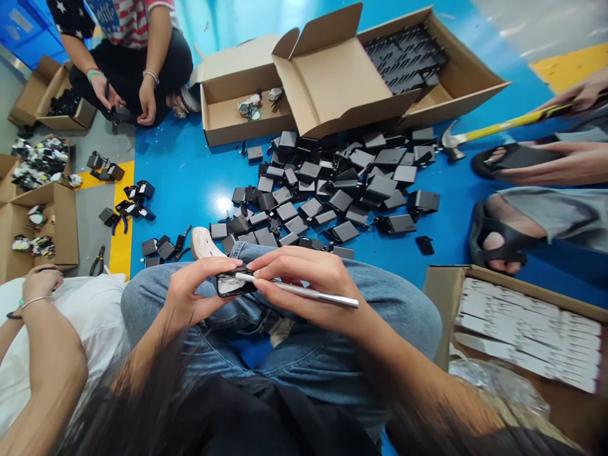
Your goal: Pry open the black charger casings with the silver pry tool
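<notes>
Above my lap, my left hand [192, 288] grips a small black plastic case [221, 292] by its left end, thumb below and fingers on top. White material shows inside the case. My right hand [313, 278] pinches a slim silver pen-like tool [323, 295] whose pale tip lies over the case opening, close to the white part. Whether the tip touches it I cannot tell. The right fingertips sit at the case's right end and hide part of it. Just beyond my knees lies a large heap of dark grey plastic boxes [311, 171].
Cardboard boxes [249, 130] stand behind the heap, one holding rows of black parts [408, 57]. At right, a person holds a hammer [503, 126]; a carton of white pieces [527, 329] is nearby. Other people sit at left, near pliers [98, 261] and boxes of small parts [40, 161].
</notes>
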A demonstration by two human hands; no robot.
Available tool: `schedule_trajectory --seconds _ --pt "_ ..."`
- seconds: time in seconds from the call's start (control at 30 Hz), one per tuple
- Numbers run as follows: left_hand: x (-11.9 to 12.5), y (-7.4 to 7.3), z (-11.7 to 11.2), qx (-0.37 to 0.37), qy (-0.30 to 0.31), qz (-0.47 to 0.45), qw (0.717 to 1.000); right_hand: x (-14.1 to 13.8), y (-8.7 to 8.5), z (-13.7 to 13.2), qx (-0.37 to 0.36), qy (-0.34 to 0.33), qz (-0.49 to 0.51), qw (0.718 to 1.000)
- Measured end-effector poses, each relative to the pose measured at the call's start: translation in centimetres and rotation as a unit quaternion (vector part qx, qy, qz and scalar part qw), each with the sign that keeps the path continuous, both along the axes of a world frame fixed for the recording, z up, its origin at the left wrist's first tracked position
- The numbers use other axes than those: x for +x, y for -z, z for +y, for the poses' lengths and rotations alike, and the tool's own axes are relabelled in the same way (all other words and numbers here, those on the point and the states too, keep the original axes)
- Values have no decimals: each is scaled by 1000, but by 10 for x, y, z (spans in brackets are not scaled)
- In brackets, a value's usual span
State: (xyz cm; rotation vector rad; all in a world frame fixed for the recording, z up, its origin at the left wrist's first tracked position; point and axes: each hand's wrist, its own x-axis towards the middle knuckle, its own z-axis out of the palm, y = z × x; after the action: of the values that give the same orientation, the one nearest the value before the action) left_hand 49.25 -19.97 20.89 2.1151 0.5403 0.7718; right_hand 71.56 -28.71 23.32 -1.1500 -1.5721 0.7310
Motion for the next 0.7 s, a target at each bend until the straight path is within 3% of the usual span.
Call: schedule_trajectory --seconds 0.53,0.7 --pt "3 -5 2 99 1 57 993 0 2 -3 -30 19 -76 996" --pt "4 -5 2 112 -34 69 991 1 4 1 -54 18 -73 996"
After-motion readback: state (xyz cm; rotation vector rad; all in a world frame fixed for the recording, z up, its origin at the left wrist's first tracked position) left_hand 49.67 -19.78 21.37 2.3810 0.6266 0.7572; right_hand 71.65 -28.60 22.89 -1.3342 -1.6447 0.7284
